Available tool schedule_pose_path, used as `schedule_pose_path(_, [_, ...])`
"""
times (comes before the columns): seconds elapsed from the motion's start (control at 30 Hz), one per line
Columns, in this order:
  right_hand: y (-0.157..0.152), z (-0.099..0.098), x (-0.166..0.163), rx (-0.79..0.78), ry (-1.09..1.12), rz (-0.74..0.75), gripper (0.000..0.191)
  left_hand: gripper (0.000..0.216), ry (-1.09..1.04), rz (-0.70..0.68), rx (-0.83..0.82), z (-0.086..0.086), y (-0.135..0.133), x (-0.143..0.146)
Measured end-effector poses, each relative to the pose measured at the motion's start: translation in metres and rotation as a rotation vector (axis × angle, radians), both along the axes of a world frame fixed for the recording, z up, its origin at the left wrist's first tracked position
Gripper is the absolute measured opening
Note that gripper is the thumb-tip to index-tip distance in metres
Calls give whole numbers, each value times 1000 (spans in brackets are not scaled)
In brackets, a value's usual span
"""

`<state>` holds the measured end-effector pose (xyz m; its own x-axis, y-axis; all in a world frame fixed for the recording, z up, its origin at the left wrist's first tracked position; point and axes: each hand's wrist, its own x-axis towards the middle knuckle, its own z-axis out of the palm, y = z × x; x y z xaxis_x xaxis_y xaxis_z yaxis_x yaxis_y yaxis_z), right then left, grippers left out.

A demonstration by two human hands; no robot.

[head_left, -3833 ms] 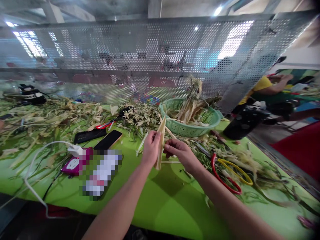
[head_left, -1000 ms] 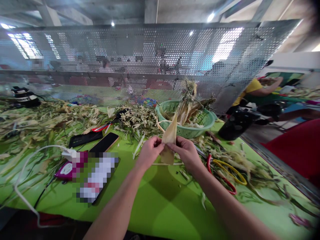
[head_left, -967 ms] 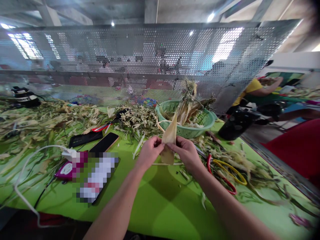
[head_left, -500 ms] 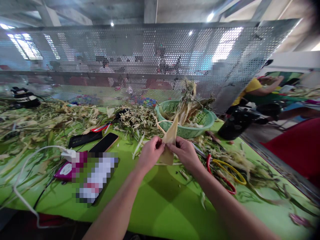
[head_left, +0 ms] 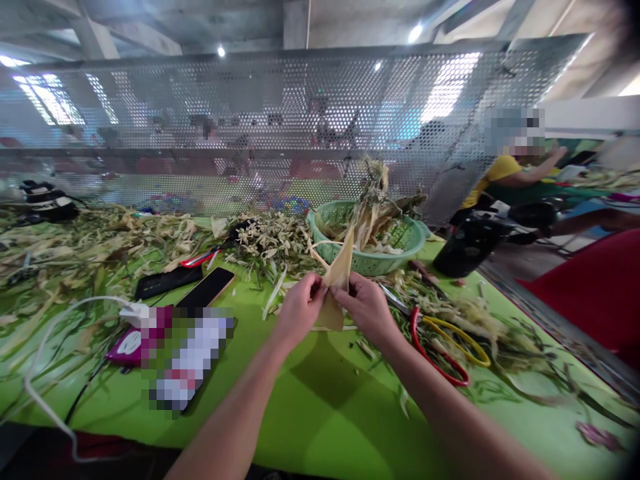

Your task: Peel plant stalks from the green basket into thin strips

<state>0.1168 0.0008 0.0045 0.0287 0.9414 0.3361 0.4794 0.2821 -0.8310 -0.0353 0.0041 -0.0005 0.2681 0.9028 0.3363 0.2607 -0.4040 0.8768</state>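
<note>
Both hands pinch a pale, dry corn husk (head_left: 339,270) above the green table. My left hand (head_left: 301,303) grips its left side with thumb and fingers, and a thin strip sticks up there. On the other side my right hand (head_left: 367,300) has its fingertips pressed against the husk's middle. The husk's pointed end rises upward and its wider end hangs below the fingers. Just behind is a green plastic basket (head_left: 320,248) holding dried husks (head_left: 373,227). Scissors (head_left: 417,340) with red and yellow handles lie right of my right hand, among husk scraps.
Heaps of dried husks (head_left: 100,250) cover the table's left. A phone (head_left: 210,290), a purple power bank (head_left: 131,345) with a white cable, and another scissors' red handle (head_left: 195,259) lie left. A black bottle (head_left: 467,247) stands right. A perforated metal panel (head_left: 240,100) rises behind; a person in yellow sits beyond.
The view has shifted slightly. Both hands keep almost the same pinch on the husk, which is held in much the same pose.
</note>
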Motion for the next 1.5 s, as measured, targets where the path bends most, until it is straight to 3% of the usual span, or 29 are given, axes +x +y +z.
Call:
schedule_pose_path(0.1, [5, -2, 6, -19, -36, -90, 12, 16, -82, -55, -59, 4, -5, 1])
schedule_pose_path(0.17, [11, -3, 11, -53, 52, -100, 13, 19, -168, -76, -106, 7, -7, 1])
schedule_pose_path(0.27, [16, -4, 13, -110, 300, 30, 22, 21, -333, -91, -169, 9, -4, 0])
schedule_pose_path(0.37, [16, -5, 11, -157, 408, 122, 28, 22, -484, -125, -243, 8, 0, -2])
schedule_pose_path(0.53, [22, -7, 21, -114, 402, -34, 30, 20, -802, -184, -328, 12, 6, -10])
schedule_pose_path(0.67, [27, -2, 38, -89, 451, -157, 33, 22, -1002, -62, -267, 24, 13, -30])
schedule_pose_path(0.83, [26, 2, 44, -137, 557, -121, 34, 21, -1113, 136, -199, 29, 23, -50])
schedule_pose_path(0.93, [22, 3, 39, -135, 507, -37, 33, 23, -1037, 134, -362, 17, 22, -38])
schedule_pose_path(1.1, [11, 7, 21, -101, 409, 93, 30, 16, -756, -79, -588, -6, 12, -2])
schedule_pose_path(1.3, [5, 5, 4, -141, 424, 204, 31, 34, -470, -108, -509, -6, 8, 4])
schedule_pose_path(1.5, [7, 2, 1, -172, 419, 205, 32, 30, -354, -18, -353, -9, 13, 2])
